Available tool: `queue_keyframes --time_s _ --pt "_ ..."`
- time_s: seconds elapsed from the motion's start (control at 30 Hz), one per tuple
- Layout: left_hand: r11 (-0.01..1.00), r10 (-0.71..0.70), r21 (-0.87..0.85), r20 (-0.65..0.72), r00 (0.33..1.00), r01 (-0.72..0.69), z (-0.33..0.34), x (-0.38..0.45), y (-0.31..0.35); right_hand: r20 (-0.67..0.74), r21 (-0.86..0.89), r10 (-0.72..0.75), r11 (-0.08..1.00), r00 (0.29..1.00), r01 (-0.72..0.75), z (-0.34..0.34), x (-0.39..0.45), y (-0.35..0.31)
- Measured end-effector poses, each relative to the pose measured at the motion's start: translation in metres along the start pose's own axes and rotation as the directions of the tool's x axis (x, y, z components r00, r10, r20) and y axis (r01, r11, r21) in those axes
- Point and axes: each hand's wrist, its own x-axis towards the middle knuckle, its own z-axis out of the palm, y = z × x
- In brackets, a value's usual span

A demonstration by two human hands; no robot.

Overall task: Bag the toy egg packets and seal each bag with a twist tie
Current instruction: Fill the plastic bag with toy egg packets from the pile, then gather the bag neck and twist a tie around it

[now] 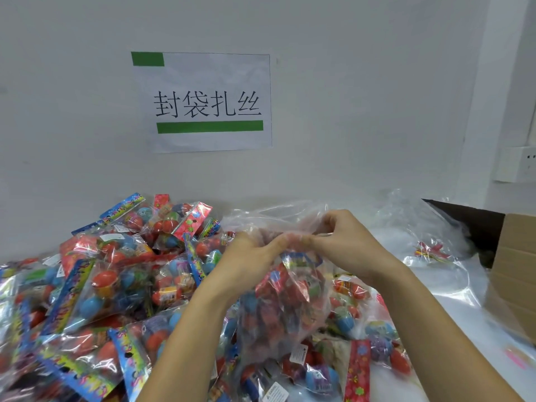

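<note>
Clear plastic gathers between my 2 hands: my left hand (255,256) and right hand (345,242) both pinch the neck of the bag (284,300), fingers curled tight. It hangs filled above the heaped toy egg packets (95,285) on the bench (452,320).

packets (87,300): left edge cuts pile | cardboard box (516,271): right edge crops
</note>
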Motion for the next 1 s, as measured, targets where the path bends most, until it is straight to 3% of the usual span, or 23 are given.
queue_keyframes --time_s 0.17,0.27,0.37,0.5,0.63,0.77,0.9,1.0 --pt "0.997 -0.036 0.064 -0.083 0.996 0.041 0.002 0.004 -0.005 -0.11 0.152 -0.078 0.984 0.991 0.095 -0.003 0.001 -0.002" --pt "0.988 0.021 0.155 -0.072 0.997 -0.01 0.004 0.005 -0.008 -0.216 0.173 -0.089 0.977 0.972 0.128 0.0 0.004 -0.003" --pt "0.993 0.081 0.087 -0.029 0.996 -0.079 0.008 0.003 -0.001 -0.226 0.254 -0.05 0.961 0.973 0.109 0.004 0.003 -0.004" --pt "0.992 0.1 0.069 0.045 0.994 -0.103 0.006 0.0 0.003 -0.18 0.24 -0.074 0.964 0.981 0.117 0.006 0.001 -0.007" --pt "0.987 0.132 0.081 0.089 0.987 -0.139 0.005 0.0 0.002 -0.006 0.165 -0.149 0.975 0.989 0.148 0.003 -0.004 -0.014" --pt "0.978 0.175 -0.135 0.127 0.976 -0.157 0.005 0.002 -0.001 0.099 0.097 -0.124 0.989 0.987 0.114 -0.004 -0.008 -0.015" --pt "0.971 0.164 -0.19 0.085 0.983 -0.146 0.006 0.0 0.0 -0.054 0.086 -0.104 0.99 0.993 0.109 -0.002 -0.002 -0.012" --pt "0.982 0.15 -0.123 0.068 0.986 -0.141 0.005 -0.002 -0.002 -0.193 0.136 -0.099 0.983 0.976 0.127 -0.005 0.0 -0.013"
